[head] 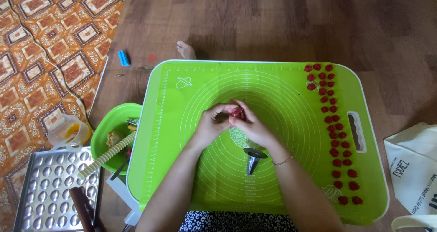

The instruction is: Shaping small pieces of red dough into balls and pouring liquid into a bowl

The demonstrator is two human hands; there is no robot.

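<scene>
My left hand point(210, 124) and my right hand point(251, 125) meet over the middle of a bright green mat point(191, 177), which lies on a white tray table point(362, 84). Between the fingertips of both hands is a small dark red lump of dough point(236, 112). A metal cone-shaped nozzle point(253, 158) lies on the mat just below my right wrist. Down the mat's right side run two uneven columns of several small red dough pieces point(334, 132).
A green bowl point(104, 128) holding tools and a ridged cream roller point(105, 156) stands left of the tray. A dimpled metal mould tray point(50, 186) lies at bottom left, a plastic cup point(67, 132) above it. A white bag point(416, 168) sits right. A bare foot point(185, 50) shows beyond the tray.
</scene>
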